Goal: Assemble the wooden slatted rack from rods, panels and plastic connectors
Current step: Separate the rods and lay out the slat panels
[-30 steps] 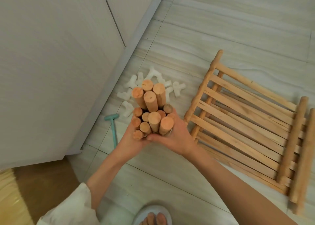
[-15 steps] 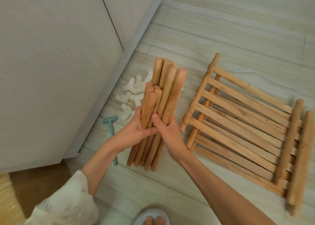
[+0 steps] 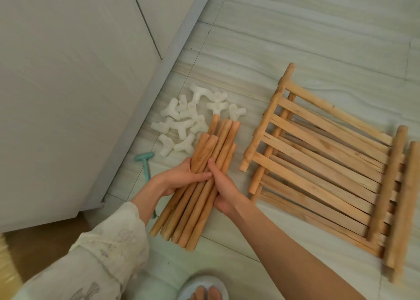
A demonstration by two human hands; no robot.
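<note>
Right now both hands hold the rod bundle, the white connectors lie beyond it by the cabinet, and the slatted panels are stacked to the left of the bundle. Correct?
Not quite. The head view shows the panels to the right of the rods, not the left. The rest stands: left hand and right hand hold the bundle, connectors beyond it by the cabinet.

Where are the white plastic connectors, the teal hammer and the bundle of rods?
white plastic connectors (image 3: 181, 127): head view, middle of the pile.
teal hammer (image 3: 143, 157): head view, its head.
bundle of rods (image 3: 195, 209): head view, lower shafts.
</note>
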